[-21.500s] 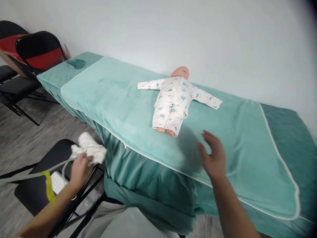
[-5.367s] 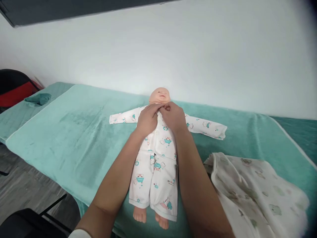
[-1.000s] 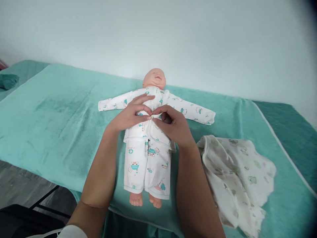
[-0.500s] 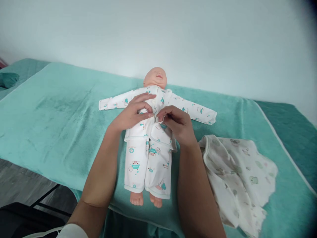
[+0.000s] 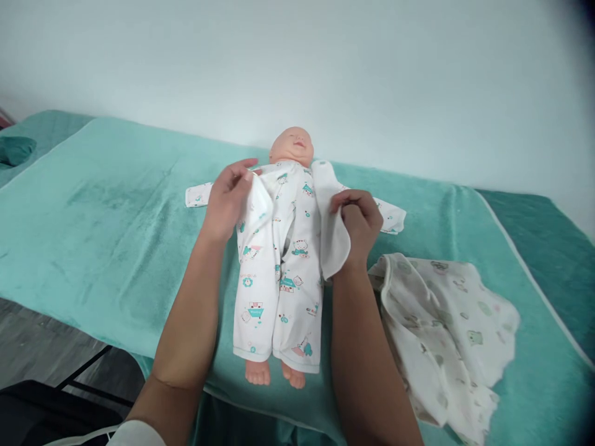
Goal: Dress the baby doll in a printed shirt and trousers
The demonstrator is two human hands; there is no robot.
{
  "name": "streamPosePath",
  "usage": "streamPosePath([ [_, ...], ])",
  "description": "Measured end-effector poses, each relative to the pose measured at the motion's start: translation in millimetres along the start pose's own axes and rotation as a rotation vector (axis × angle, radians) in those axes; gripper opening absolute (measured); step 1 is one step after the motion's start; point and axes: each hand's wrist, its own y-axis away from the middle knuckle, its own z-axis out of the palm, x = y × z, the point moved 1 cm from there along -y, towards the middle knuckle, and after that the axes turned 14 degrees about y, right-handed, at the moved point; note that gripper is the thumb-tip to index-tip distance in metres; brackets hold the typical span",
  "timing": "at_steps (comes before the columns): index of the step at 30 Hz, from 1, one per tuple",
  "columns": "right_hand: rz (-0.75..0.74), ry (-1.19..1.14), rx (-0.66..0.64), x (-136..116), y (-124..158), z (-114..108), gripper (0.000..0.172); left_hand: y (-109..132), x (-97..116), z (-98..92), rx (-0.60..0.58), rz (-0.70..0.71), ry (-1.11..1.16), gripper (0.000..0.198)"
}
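Note:
A baby doll (image 5: 292,146) lies on its back, dressed in a white printed jacket (image 5: 335,232) and matching printed trousers (image 5: 300,316). Both jacket fronts are spread apart, baring printed cloth over the doll's chest and belly. My left hand (image 5: 230,197) pinches the front edge on the left and folds it outward. On the right, my right hand (image 5: 357,220) is closed on the other front panel, whose plain white inside faces up. The doll's sleeves stretch out to both sides, partly behind my hands. Its bare feet stick out below the trouser legs.
A green cover (image 5: 116,235) spreads over the table under the doll. To the right lies a crumpled white cloth with pale green prints (image 5: 458,328). A pale wall (image 5: 297,62) rises behind the table. At the lower left is a black object (image 5: 51,415) on the floor side.
My hands have moved apart from the middle of the jacket, left hand to the left and right hand to the right. The jacket, closed over the belly before, now hangs open.

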Motion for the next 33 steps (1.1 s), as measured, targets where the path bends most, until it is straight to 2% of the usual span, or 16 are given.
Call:
streamPosePath([
  [3, 0.152, 0.037, 0.244, 22, -14, -10, 0.009, -7, -7, -13.5, 0.36, 0.005, 0.129, 0.029],
  [5, 0.227, 0.025, 0.32, 35, -20, -13, 0.005, -10, -10, -21.8, 0.503, -0.002, 0.164, 0.028],
  [6, 0.241, 0.011, 0.327, 39, -22, -12, 0.008, -10, -11, -24.2, 0.53, -0.011, 0.155, 0.026],
  [8, 0.222, -0.009, 0.295, 43, -21, -7, 0.016, -10, -12, -24.0, 0.496, -0.026, 0.096, 0.019],
  [11, 0.154, 0.026, 0.163, 42, -13, 7, 0.024, -9, -16, -15.6, 0.303, -0.005, -0.088, 0.009],
  [14, 0.088, 0.135, 0.027, 41, -6, 16, 0.031, -12, -26, -8.3, 0.112, 0.095, -0.364, 0.018],
  [17, 0.019, 0.211, -0.049, 43, -5, 17, 0.035, -19, -36, -6.4, 0.008, 0.161, -0.542, 0.021],
  [25, 0.012, 0.115, -0.119, 44, -14, 15, 0.054, -28, -41, -5.2, 0.055, 0.113, -0.611, 0.011],
  [29, -0.037, 0.13, -0.185, 45, -20, 11, 0.053, -30, -43, -8.1, 0.067, 0.133, -0.701, 0.011],
  [33, -0.115, 0.202, -0.219, 51, -26, 5, 0.052, -34, -47, -17.5, 0.153, 0.143, -0.715, 0.012],
])
